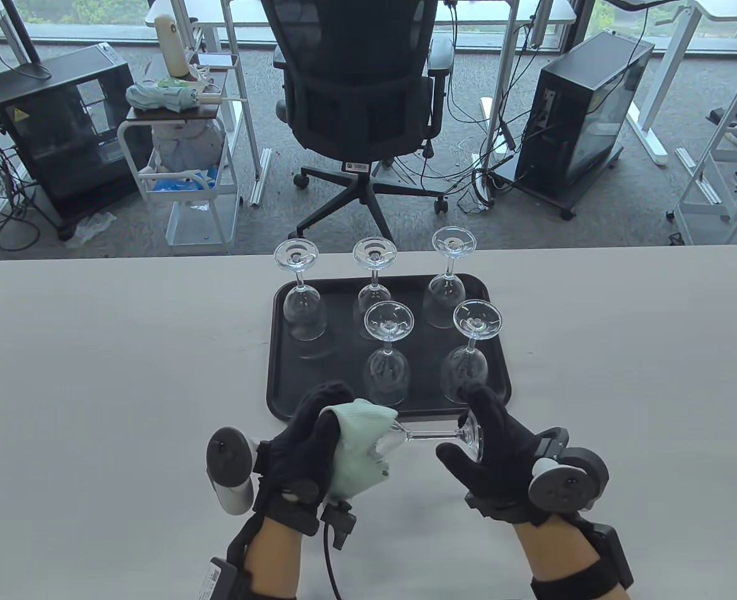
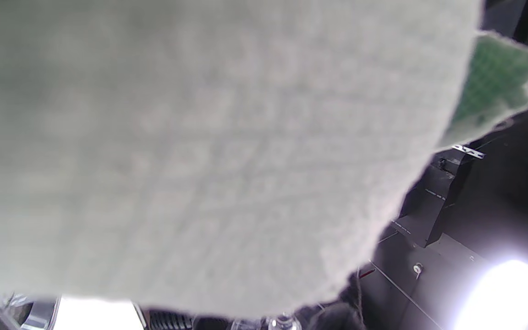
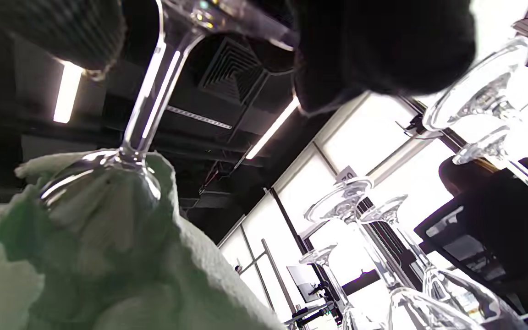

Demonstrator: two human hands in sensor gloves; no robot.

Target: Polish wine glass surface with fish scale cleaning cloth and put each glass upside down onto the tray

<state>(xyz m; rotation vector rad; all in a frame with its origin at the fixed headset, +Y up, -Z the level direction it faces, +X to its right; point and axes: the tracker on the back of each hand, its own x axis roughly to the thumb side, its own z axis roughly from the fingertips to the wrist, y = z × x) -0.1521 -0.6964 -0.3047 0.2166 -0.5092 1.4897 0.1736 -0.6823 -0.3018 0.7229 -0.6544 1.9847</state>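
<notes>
Table view is evenly daylit and sharp with soft shadows, the left wrist view is mostly a blurry cloth (image 2: 200,151) up close, and ceiling lights (image 3: 68,91) glare in both wrist views.

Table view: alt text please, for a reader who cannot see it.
Two gloved hands hold a wine glass sideways above the table: the left hand wraps its bowl in a green cloth, the right hand grips its base. Five glasses stand upside down on the black tray.
</notes>
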